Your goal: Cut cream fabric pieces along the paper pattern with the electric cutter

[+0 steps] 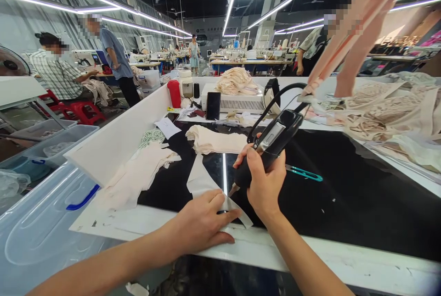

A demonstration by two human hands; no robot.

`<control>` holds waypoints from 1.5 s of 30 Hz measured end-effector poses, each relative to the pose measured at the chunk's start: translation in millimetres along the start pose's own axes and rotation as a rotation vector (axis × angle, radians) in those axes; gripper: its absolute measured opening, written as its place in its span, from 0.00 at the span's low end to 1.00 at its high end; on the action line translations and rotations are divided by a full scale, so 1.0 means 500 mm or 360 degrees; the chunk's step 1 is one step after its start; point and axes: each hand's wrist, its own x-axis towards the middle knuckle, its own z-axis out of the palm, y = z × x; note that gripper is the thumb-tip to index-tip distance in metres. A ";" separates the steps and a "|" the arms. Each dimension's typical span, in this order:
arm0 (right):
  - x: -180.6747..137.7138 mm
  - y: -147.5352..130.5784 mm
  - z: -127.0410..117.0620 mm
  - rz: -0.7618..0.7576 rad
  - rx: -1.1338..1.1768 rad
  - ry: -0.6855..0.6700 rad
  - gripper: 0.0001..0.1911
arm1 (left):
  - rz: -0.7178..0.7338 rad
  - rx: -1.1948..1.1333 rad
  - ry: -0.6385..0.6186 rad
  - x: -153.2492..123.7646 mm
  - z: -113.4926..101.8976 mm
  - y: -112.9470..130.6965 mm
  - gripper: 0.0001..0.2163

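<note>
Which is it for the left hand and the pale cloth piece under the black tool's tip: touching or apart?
Touching. The head view shows it: the left hand's fingers lie across the cloth piece, covering part of it, no gap showing.

The left hand [206, 220] presses a pale cloth strip [203, 180] onto the black tabletop [358, 195]. The right hand [264, 183] grips a black corded tool [285, 128], its tip near the strip (contact is hard to tell). From the right hand, teal snips [310, 175] lie at three o'clock, a cloth stack [220, 142] at ten, a phone [213, 105] at eleven.
</note>
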 end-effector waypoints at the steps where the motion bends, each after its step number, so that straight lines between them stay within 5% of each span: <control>1: 0.000 -0.001 0.000 0.0006 -0.0004 0.0002 0.16 | -0.0007 0.0010 -0.0009 -0.001 -0.002 0.000 0.31; 14: -0.023 0.004 -0.026 0.0086 -0.0089 0.0082 0.21 | -0.0376 -0.0296 -0.0107 0.000 -0.028 -0.017 0.21; 22: -0.026 -0.006 -0.024 0.0048 -0.0095 0.0084 0.20 | -0.0239 -0.0159 -0.0054 -0.018 -0.005 -0.022 0.26; 45: -0.005 0.005 0.007 -0.0030 0.0042 0.0027 0.20 | -0.0080 0.0001 -0.0080 -0.023 -0.035 -0.012 0.32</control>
